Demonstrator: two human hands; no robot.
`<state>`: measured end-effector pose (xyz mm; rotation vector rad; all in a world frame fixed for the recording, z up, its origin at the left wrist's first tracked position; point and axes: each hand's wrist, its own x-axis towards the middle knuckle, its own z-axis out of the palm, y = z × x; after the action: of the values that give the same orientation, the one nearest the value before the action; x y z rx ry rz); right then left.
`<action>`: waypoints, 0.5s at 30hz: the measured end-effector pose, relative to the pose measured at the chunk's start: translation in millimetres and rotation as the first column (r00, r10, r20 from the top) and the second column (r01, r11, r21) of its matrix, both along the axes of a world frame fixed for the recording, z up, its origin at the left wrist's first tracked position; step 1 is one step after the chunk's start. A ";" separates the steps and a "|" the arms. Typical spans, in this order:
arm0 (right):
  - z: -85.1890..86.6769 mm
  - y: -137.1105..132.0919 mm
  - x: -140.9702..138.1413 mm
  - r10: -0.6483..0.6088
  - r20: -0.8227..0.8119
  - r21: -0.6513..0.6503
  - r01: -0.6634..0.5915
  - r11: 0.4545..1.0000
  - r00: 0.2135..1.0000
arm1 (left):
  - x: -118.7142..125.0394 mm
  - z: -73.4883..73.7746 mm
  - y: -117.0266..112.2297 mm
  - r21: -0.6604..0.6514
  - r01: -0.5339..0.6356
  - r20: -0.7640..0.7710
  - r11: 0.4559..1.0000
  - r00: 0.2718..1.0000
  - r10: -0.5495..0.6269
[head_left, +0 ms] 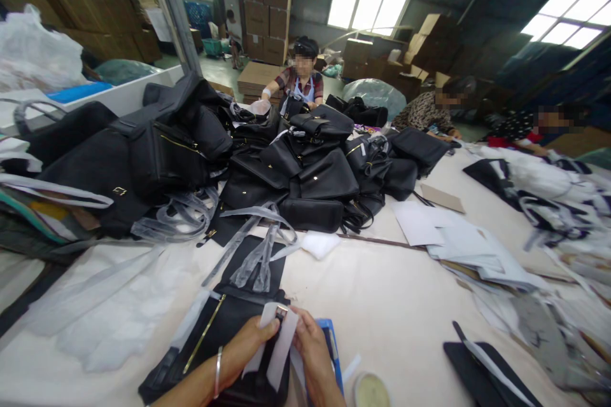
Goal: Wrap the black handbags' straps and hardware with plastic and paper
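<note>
A black bag [212,324] with a gold zipper lies flat on the table in front of me. My left hand [251,342] is closed over it, thumb pressed on a black strap [268,350] with a gold buckle [281,311]. A white wrapping strip [285,353] lies around the strap and buckle. My right hand [312,344] pinches the edge of that strip beside the buckle. Clear plastic-wrapped handles [260,261] extend from the bag's far end. A blue object [334,346], partly hidden, sits beside my right hand.
Black bags [324,178] are heaped across the table's far side. White sheets [453,241] lie to the right, with a black flat piece [482,372] nearer. A round container [371,390] stands at the front edge. Several people work beyond, one person [300,79] facing me.
</note>
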<state>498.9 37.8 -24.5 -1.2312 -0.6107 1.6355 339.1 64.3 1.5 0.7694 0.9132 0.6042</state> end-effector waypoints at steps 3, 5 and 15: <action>3.5 1.4 -4.0 0.092 0.025 0.048 -0.093 0.994 0.995 | -0.4 -2.3 -0.7 0.016 0.009 0.000 1.000 1.000 -0.009; 7.0 6.3 -6.0 0.130 0.048 0.070 -0.133 0.989 0.990 | 0.1 -6.3 0.4 0.046 0.025 -0.023 0.999 0.999 -0.024; 15.1 18.0 5.1 0.141 0.329 0.086 -0.178 0.980 0.934 | 8.6 -10.1 4.1 0.070 0.047 -0.089 0.996 0.995 -0.041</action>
<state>504.0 55.8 -9.4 -1.4045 -1.0183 1.5165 347.7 68.4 -8.6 0.8847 0.9562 0.5707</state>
